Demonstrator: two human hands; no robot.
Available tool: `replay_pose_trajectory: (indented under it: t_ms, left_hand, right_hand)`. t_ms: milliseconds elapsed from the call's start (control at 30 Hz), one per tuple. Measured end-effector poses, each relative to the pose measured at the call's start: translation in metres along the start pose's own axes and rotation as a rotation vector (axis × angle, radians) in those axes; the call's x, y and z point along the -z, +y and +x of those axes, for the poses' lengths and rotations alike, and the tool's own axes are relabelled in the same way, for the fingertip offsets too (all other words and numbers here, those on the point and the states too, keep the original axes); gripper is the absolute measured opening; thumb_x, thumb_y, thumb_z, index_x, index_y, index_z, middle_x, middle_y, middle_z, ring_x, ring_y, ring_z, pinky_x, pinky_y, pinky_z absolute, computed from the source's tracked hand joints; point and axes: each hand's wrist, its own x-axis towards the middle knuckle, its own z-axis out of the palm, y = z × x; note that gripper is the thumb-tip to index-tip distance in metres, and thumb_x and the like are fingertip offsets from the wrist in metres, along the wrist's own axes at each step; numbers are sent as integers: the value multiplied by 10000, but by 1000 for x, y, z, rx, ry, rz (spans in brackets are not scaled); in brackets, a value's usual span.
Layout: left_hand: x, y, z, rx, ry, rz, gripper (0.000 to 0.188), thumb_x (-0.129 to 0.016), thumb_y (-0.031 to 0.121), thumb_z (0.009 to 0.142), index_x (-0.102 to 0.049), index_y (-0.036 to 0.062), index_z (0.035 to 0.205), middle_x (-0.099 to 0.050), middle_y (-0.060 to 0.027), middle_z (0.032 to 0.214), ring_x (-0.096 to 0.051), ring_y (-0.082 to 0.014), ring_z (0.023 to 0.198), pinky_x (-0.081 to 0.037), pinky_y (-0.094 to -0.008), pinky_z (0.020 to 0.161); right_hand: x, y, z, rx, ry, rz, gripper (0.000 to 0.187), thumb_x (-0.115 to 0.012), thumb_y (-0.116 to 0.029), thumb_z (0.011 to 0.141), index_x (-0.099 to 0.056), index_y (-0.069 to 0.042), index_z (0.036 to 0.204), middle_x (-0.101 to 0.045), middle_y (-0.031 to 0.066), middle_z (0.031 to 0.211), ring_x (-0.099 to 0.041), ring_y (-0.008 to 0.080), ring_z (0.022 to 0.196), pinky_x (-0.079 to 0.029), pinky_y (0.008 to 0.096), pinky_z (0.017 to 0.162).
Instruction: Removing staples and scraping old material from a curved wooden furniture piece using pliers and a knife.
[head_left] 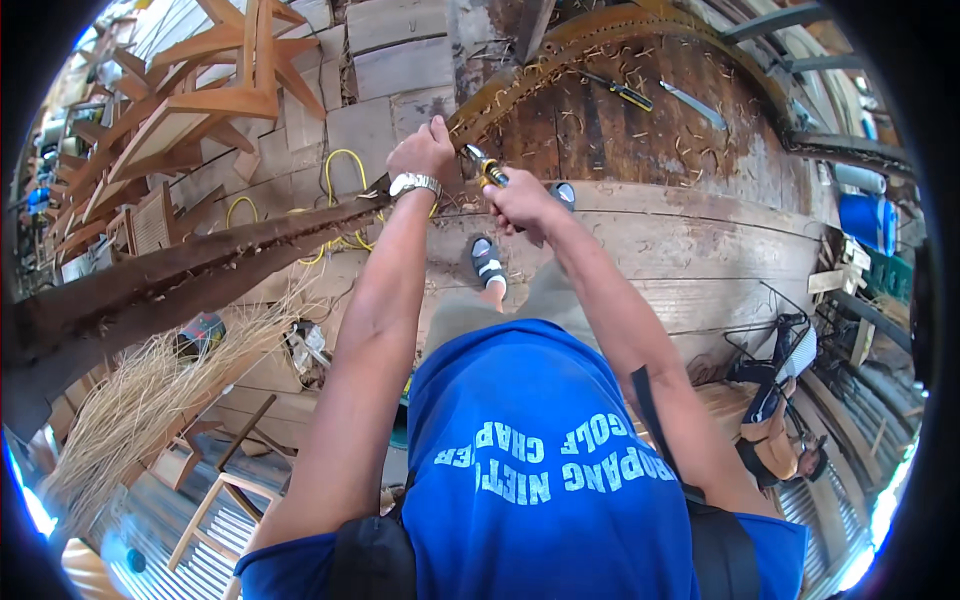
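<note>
- Hands up at upper centre of the frame, close together, both at the curved rail (250,250).
- Left hand (425,152) clenched round the rail's top edge, watch (415,183) on the wrist, forearm rising from lower left.
- Right hand (522,203) just right of it, gripped on a yellow-handled tool (485,165), tip touching the rail beside the left thumb.
- Rail: long dark band, ragged underside, sweeping from far left edge up through centre, then arching across the top toward upper right.
- Bench (700,230) behind the rail, weathered planks, shavings strewn on the dark upper part; near edge bare and open to the right of the hands.
- Screwdriver (622,93) and flat blade (692,103) lying well apart from the hands, upper right on the bench.
- Yellow cable (340,175) looped just left of the left wrist, passing under the rail.
- Chair frames (200,100) stacked upper left, crowding that side.
- Reed bundle (140,400) spread at lower left below the rail.
- Sandalled foot (487,262) directly under the hands, on the planks.
- Blue drum (865,220) at right edge.
</note>
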Motion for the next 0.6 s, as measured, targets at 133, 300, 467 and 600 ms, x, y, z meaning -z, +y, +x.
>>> replay_pose_trajectory:
  t_ms: [133, 300, 467, 600]
  left_hand:
    - [7, -2, -1, -3, -26, -22, 608, -251, 484, 1042, -711, 87, 1032, -727, -221, 1014, -692, -412, 980, -514, -534, 883]
    - [5, 7, -1, -16, -63, -11, 597, -252, 477, 1045, -708, 91, 1044, -727, -202, 1042, -680, -407, 1012, -508, -518, 903]
    - [15, 0, -5, 31, -52, -54, 561, -291, 468, 1044, -704, 90, 1073, -722, -189, 1061, -673, -383, 1021, -497, -515, 895]
    - [-12, -17, -15, -368, 491, -311, 237, -531, 263, 994, -681, 81, 1021, -661, -157, 1044, -602, -393, 1003, -465, -517, 872]
  right_hand:
    - [8, -30, -14, 105, 68, -472, 225, -626, -141, 890, -631, 44, 1017, -689, 228, 815, -671, 290, 569, -507, 424, 446]
    - [59, -91, -3, -39, -273, -1064, 89, -578, -11, 812, -635, 57, 823, -616, 152, 611, -590, 250, 456, -470, 427, 398]
    - [72, -33, -106, 76, -175, -360, 143, -585, -187, 984, -554, -59, 1039, -616, 85, 682, -606, 171, 527, -516, 331, 470]
    - [85, 70, -116, -97, 4, -9, 230, -587, -238, 1008, -537, -47, 1125, -642, 55, 790, -629, 143, 588, -537, 304, 507]
